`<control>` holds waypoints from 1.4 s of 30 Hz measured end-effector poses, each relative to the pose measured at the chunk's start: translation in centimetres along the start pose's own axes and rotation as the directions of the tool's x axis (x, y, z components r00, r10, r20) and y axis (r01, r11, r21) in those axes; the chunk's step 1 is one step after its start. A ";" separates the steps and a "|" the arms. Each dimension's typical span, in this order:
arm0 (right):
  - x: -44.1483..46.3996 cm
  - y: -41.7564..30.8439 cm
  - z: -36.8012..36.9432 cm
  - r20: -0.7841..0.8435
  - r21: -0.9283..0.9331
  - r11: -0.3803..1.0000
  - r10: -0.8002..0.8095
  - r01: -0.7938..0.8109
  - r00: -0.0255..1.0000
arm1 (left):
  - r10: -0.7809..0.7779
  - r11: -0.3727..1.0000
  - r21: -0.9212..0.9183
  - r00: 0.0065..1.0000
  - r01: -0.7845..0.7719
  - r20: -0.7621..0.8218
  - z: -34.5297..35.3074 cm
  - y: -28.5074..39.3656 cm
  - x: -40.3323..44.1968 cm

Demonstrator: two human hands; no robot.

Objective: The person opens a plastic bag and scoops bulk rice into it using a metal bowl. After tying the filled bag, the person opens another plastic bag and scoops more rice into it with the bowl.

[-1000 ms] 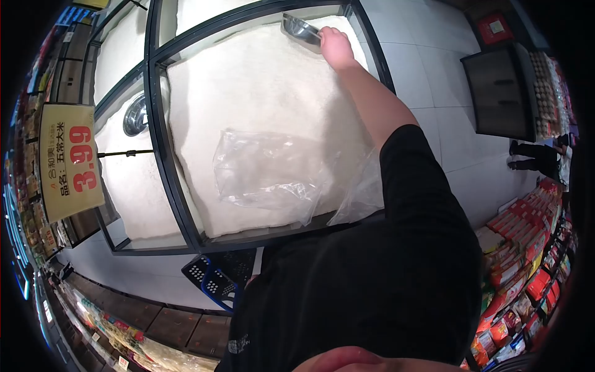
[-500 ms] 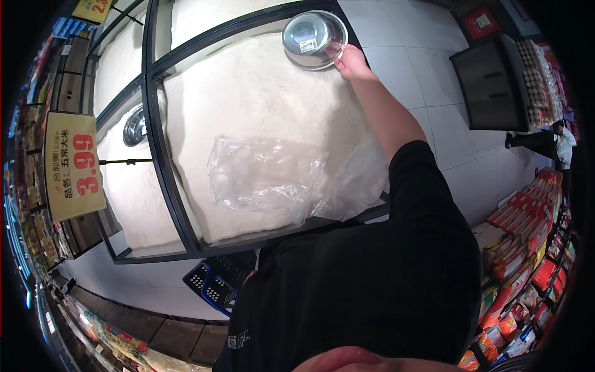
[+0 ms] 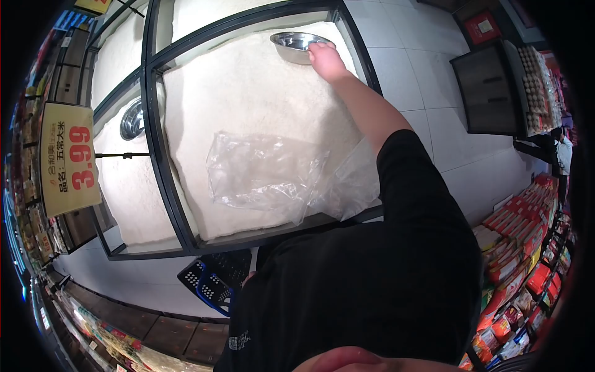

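Observation:
My right hand (image 3: pixel 325 59) is closed on the near right rim of a shiny metal bowl (image 3: pixel 291 56) at the far end of a bin of white rice (image 3: pixel 248 93). The bowl is tilted, so its outer wall and part of its inside show. Whether any rice lies in it I cannot make out. A crumpled clear plastic bag (image 3: pixel 266 170) is spread over the rice nearer my body. Of my left hand only a sliver of skin (image 3: pixel 250 277) shows at my side, beside a black basket with a blue handle (image 3: pixel 207 282); the fingers are hidden.
Black frames (image 3: pixel 152 124) divide the rice bins. A second metal bowl (image 3: pixel 132 121) rests in the left bin, near a yellow price sign (image 3: pixel 71 158) on a rod. Shelves of packaged goods (image 3: pixel 520 260) stand at right. A person (image 3: pixel 563 155) is at the far right.
My right hand has moved slightly left and turned the bowl, so its outer wall now faces me instead of its round face with the label. The bag lies as before.

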State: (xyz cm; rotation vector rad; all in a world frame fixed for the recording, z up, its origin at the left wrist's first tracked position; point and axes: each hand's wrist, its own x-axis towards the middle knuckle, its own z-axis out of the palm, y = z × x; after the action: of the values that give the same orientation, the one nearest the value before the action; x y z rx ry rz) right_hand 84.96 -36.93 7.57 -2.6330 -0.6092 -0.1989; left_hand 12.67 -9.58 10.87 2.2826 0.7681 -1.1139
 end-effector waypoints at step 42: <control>-47.0 -25.4 -9.6 -0.120 -0.150 0.948 0.263 -0.279 0.957 | 0.897 0.429 0.214 0.441 -0.877 0.010 -11.5 9.3 7.2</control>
State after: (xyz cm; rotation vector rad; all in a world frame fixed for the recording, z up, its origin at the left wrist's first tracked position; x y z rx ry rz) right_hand 31.20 -38.65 14.93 -2.8112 -0.1995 -0.3047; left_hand 28.79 -7.16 12.98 2.3496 -0.5962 -0.5216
